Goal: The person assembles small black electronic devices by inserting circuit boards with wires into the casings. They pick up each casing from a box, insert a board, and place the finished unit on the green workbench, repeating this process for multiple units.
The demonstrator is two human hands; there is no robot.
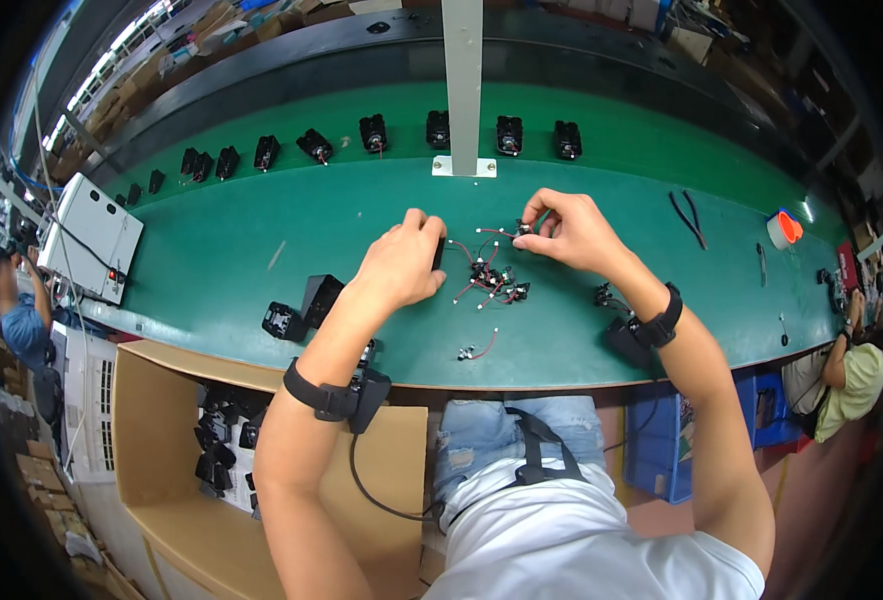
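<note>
My left hand point(402, 258) is closed around a black plastic part point(439, 254), mostly hidden by the fingers. In a pinch between thumb and fingertips, my right hand point(570, 232) holds a small black wired component point(524, 229) with red leads. Just below and between both hands lies a tangled pile of similar wired components point(492, 280) with red wires and white plugs. Nearer the table edge sits a single wired component point(470, 353). Beside my left forearm are two black plastic housings, one lying open side up point(284, 320) and one more upright point(320, 300).
Black housings point(373, 133) stand in a row along the back of the green table point(212, 250), near a white post point(465, 90). Pliers point(689, 220) and an orange-white cup point(785, 230) lie right. A cardboard box point(162, 400) with black parts stands front left. Two people work at the sides.
</note>
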